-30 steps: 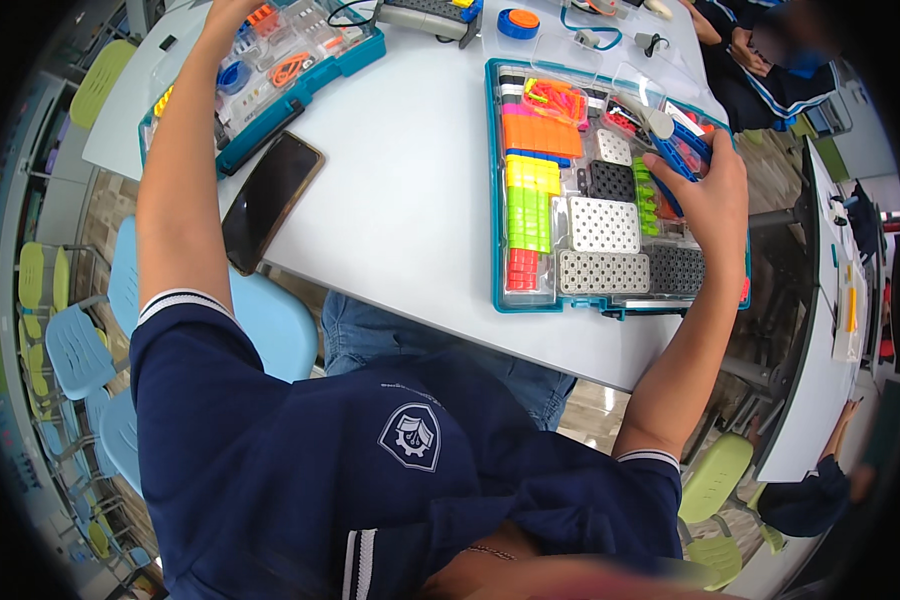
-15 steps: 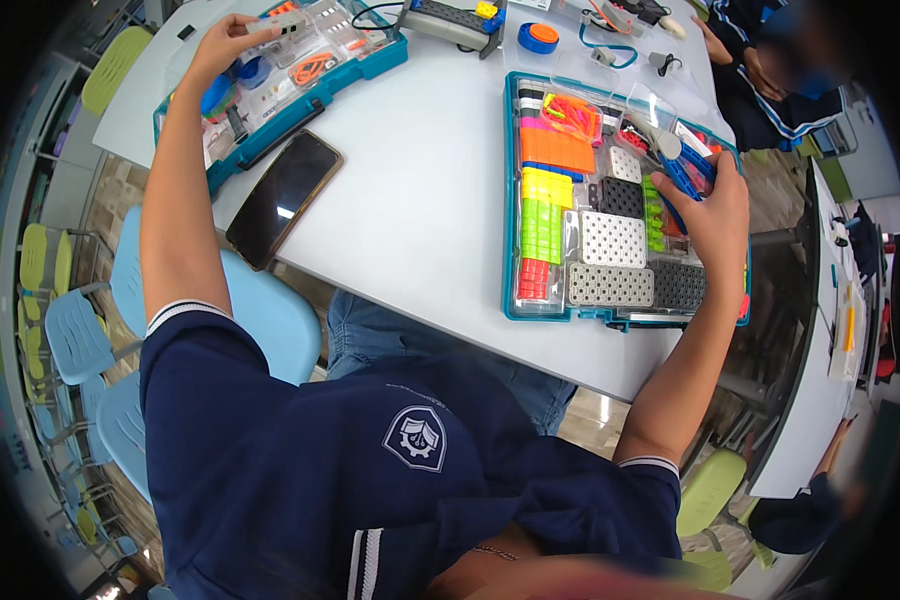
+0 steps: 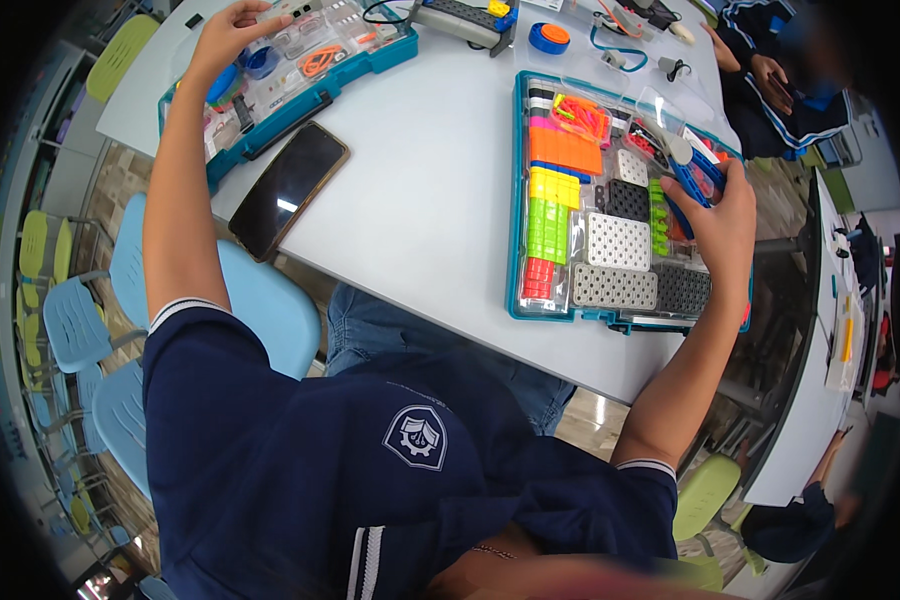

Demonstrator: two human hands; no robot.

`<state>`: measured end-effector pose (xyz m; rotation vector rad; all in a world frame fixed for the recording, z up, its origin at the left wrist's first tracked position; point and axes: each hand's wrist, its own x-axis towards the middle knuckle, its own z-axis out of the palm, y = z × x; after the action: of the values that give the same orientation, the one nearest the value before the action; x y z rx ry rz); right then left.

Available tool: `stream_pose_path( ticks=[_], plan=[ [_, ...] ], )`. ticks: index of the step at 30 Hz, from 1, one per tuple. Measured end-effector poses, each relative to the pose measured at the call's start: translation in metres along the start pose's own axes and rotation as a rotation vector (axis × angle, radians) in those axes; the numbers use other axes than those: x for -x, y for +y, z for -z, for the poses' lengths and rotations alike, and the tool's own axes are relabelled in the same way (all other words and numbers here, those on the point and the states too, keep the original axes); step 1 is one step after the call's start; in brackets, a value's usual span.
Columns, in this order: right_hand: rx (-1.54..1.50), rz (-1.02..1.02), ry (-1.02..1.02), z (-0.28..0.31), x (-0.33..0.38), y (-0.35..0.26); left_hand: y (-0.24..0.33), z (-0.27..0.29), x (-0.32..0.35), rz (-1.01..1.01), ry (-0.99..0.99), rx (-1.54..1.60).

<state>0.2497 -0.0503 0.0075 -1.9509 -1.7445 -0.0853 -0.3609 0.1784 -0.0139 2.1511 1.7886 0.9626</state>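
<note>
The right hand (image 3: pixel 722 210) grips blue-handled pliers (image 3: pixel 696 180) over the right teal case (image 3: pixel 519 240) on the desk (image 3: pixel 420 180); whether the left hand (image 3: pixel 228 42), above the far-left case (image 3: pixel 370 72), holds anything is unclear.

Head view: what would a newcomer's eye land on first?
Probably the teal case on the right of the table, with its vivid orange, yellow and green blocks. Next, the right hand, holding a blue-handled tool over that case. The left hand is at a second teal case, upper left.
</note>
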Motion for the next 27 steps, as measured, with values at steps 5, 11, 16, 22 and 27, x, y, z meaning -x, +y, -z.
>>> stream_pose_path(
  ticks=[5, 11, 16, 22, 27],
  plan=[
    [-0.001, -0.013, -0.029, 0.000, -0.001, 0.001, 0.027, 0.016, 0.035, -0.052, 0.008, -0.125],
    [0.034, 0.010, -0.030, -0.001, -0.002, 0.001, 0.052, 0.047, 0.078, -0.058, 0.015, -0.141],
    [0.015, 0.032, -0.016, -0.002, 0.000, 0.000, 0.057, 0.062, 0.080, -0.250, -0.194, -0.118],
    [-0.004, -0.005, -0.025, 0.000, -0.001, 0.002, 0.046, 0.057, 0.061, -0.180, -0.227, -0.237],
    [-0.038, -0.014, -0.020, 0.000, -0.003, 0.007, 0.033, 0.057, 0.064, -0.176, 0.199, -0.201]
  ],
)
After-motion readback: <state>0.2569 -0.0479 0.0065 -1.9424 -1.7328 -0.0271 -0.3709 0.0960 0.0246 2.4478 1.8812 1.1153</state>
